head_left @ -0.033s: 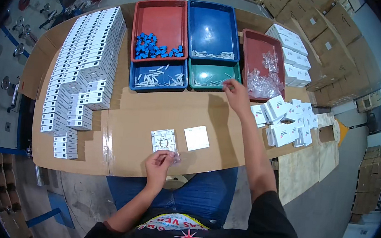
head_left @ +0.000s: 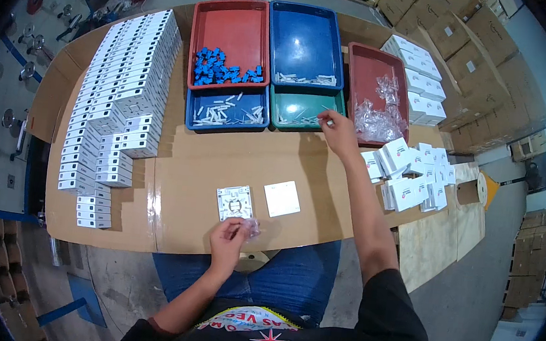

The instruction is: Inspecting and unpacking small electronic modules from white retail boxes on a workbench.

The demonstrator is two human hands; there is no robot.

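Left hand (head_left: 228, 237): thumb and fingers closed together, gripping a small clear plastic bag (head_left: 251, 229) at the near edge of the cardboard-covered tabletop (head_left: 197, 173). Just beyond these fingers lies a white patterned square (head_left: 234, 200); a plain white square (head_left: 282, 198) lies to its right, apart from it.

Right hand (head_left: 341, 136): reached out to the near right part of the green tray (head_left: 297, 96), fingertips drawn together. Whether a piece is pinched there I cannot tell. Thin pale pieces (head_left: 289, 118) lie loose in that tray.

Neighbouring trays: the near blue tray (head_left: 197, 105) with short pale pieces, and the right-hand red tray (head_left: 364, 59) with more clear bags (head_left: 376, 120).

Step in hand, my judgement: picking small parts while the bag is held ready. The next move seems to call for a fine fingertip pinch, a lift clear of the tray rim, and a steady bag mouth.
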